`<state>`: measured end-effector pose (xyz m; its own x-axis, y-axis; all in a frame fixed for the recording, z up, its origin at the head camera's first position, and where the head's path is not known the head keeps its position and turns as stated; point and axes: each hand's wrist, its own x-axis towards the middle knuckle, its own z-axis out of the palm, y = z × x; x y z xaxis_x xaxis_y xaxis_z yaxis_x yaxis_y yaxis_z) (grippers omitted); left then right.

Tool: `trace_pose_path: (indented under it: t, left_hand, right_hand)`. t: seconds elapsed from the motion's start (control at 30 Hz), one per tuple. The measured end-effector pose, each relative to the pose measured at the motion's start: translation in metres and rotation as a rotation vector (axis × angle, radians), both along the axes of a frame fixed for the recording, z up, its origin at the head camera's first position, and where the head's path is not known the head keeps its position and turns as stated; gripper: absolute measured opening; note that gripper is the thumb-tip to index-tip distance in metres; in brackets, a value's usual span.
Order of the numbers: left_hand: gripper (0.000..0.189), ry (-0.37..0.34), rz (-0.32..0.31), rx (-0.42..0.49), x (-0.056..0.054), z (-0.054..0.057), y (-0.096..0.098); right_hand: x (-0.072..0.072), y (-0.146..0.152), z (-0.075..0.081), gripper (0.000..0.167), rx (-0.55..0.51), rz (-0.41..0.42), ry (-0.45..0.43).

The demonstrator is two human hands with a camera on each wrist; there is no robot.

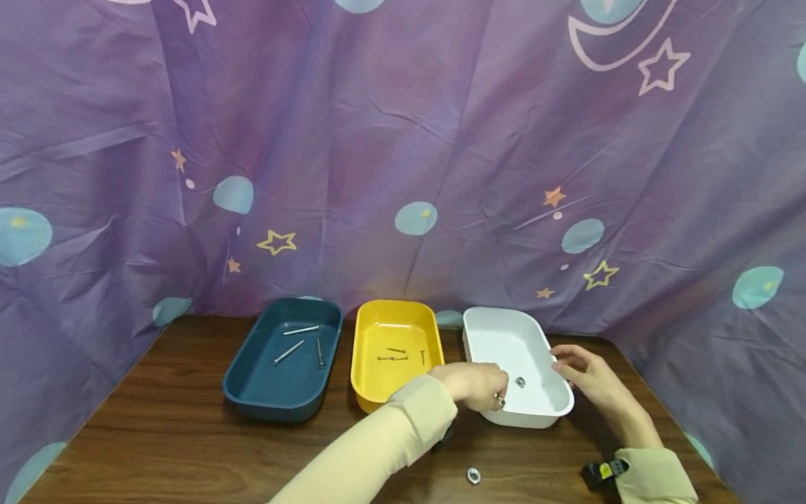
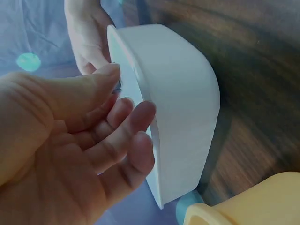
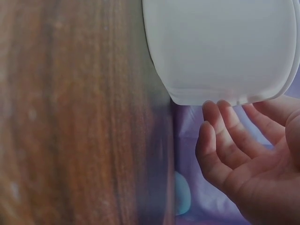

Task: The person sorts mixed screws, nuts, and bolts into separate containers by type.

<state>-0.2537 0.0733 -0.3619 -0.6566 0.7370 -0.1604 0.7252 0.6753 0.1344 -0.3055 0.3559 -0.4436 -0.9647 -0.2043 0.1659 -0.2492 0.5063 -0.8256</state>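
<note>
Over the near left edge of the white tray (image 1: 497,329), my left hand (image 1: 474,385) pinches a small metal nut (image 1: 499,401) between thumb and index finger. The left wrist view shows the thumb (image 2: 101,82) partly covering it; the other fingers curl loosely beside the tray's wall (image 2: 180,108). My right hand (image 1: 595,381) holds the tray's right side, thumb at the rim and fingertips (image 3: 209,108) against the outer wall. A nut (image 1: 520,382) lies inside the white tray. Another nut (image 1: 474,476) lies on the table in front.
A yellow tray (image 1: 365,350) with several small screws stands in the middle, behind my left forearm. Farther left is a dark blue tray (image 1: 264,392) holding 3 long bolts. A purple patterned cloth (image 1: 378,154) hangs behind the wooden table (image 1: 157,420).
</note>
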Motion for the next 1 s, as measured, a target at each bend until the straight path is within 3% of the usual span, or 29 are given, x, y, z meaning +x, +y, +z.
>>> trace_pose_path:
  t: [0.4,0.67,0.83,1.0]
  left_hand:
    - [0.007,0.014,0.076,0.077,-0.040,-0.003,0.019]
    - [0.010,0.000,0.110,0.233,-0.062,-0.013,0.022]
    - [0.010,-0.014,0.146,0.361,-0.071,-0.016,0.021]
    - [0.012,-0.003,0.190,0.392,-0.075,-0.020,0.019]
  right_hand:
    - [0.001,-0.001,-0.001,0.036,-0.051,0.016,0.001]
    - [0.002,-0.002,0.002,0.040,-0.015,-0.007,-0.044]
    - [0.002,-0.002,0.002,0.037,-0.048,0.000,-0.028]
    - [0.004,-0.003,0.002,0.034,-0.051,0.025,0.018]
